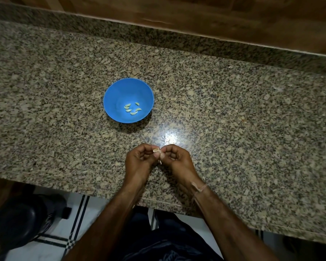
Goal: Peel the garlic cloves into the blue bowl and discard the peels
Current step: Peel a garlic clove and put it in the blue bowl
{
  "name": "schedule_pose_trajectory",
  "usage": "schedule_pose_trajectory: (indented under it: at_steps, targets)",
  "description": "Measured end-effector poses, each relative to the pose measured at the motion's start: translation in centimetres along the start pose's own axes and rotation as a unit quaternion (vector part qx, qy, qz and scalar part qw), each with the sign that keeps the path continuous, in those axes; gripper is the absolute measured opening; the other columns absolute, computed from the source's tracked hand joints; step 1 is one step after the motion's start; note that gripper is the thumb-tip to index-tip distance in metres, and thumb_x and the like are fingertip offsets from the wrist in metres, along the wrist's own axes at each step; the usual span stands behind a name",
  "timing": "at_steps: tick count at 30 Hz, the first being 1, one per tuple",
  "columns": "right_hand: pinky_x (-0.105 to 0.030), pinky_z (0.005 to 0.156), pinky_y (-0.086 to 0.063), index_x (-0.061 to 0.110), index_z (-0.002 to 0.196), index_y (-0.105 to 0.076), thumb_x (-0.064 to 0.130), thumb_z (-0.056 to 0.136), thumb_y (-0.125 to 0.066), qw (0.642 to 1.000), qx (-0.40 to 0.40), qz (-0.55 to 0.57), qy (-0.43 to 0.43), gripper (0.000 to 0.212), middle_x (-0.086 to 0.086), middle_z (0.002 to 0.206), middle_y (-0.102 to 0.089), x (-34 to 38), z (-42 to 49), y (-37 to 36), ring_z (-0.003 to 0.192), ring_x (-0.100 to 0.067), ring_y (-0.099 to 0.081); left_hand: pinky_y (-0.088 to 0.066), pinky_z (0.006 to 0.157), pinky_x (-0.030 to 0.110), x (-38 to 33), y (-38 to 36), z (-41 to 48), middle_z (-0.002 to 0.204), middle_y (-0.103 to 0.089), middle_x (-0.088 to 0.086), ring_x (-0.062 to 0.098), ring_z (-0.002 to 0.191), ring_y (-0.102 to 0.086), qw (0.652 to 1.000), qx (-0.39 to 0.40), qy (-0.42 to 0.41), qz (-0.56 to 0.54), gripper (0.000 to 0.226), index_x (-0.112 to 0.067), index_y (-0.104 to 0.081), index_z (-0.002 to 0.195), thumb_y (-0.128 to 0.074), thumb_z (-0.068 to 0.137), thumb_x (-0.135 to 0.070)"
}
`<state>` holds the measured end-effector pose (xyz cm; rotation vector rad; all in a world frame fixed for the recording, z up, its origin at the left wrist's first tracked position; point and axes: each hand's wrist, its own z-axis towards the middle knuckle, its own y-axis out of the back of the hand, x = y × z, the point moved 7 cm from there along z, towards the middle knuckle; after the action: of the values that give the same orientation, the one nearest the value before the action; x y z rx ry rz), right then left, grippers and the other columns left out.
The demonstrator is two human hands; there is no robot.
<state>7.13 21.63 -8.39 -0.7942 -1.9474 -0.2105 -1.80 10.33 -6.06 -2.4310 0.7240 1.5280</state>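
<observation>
A blue bowl [113, 95] stands on the granite counter, a little left of centre, with several pale peeled garlic cloves [132, 108] lying in its bottom. Nearer the front edge, my left hand [139, 162] and my right hand [177, 159] meet fingertip to fingertip. Both pinch one small garlic clove [156, 150] with its papery skin on. A thin strip of peel [160, 162] hangs down between my thumbs. The hands are below and to the right of the bowl, well apart from it.
The speckled granite counter [233, 113] runs across the view, with a raised granite strip and wood panelling [196, 14] behind. A dark round object [24, 217] stands on the tiled floor below at the left. A string is tied round my right wrist.
</observation>
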Motion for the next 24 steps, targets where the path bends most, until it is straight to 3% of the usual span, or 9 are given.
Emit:
schedule_pose_trajectory:
  at_steps: [6, 13, 17, 24]
  targets:
    - [-0.023, 0.063, -0.053, 0.005, 0.094, -0.066, -0.004, 0.095, -0.069, 0.999, 0.019, -0.039, -0.013, 0.01, -0.012, 0.08, -0.062, -0.6, 0.5, -0.2, 0.071, -0.013, -0.06, -0.055, 0.062, 0.016, 0.6, 0.2, 0.2, 0.079, -0.075, 0.006, 0.003, 0.068, -0.069, 1.0, -0.003, 0.012, 0.025, 0.014, -0.001, -0.074, 0.093, -0.079, 0.083, 0.006]
    - [-0.028, 0.061, -0.053, 0.007, 0.091, -0.064, -0.002, 0.098, -0.066, 0.998, 0.031, -0.038, -0.033, 0.011, -0.014, 0.077, -0.06, -0.9, 1.0, -0.6, 0.066, -0.014, -0.059, -0.056, 0.059, 0.019, 1.0, 0.0, 0.3, 0.077, -0.072, 0.01, 0.006, 0.065, -0.068, 0.999, -0.008, 0.039, 0.01, 0.012, 0.001, -0.072, 0.094, -0.077, 0.085, 0.007]
    - [-0.03, 0.07, -0.057, 0.01, 0.093, -0.067, 0.0, 0.098, -0.067, 0.998, 0.027, 0.028, -0.052, 0.011, -0.01, 0.08, -0.067, -1.0, 0.5, -0.7, 0.074, -0.017, -0.064, -0.063, 0.068, 0.033, 1.2, 0.4, 0.6, 0.085, -0.074, 0.015, 0.022, 0.078, -0.072, 0.996, 0.016, 0.069, -0.051, 0.012, 0.001, -0.071, 0.096, -0.075, 0.086, 0.006]
    - [-0.043, 0.085, -0.054, 0.009, 0.094, -0.068, 0.0, 0.097, -0.068, 0.994, 0.017, 0.086, -0.069, 0.009, -0.014, 0.084, -0.07, -2.0, 0.1, -0.7, 0.083, -0.026, -0.063, -0.059, 0.059, 0.025, 1.0, 0.1, 0.6, 0.081, -0.072, 0.015, 0.019, 0.07, -0.07, 0.994, 0.057, 0.088, -0.042, 0.011, 0.002, -0.073, 0.097, -0.074, 0.087, 0.005]
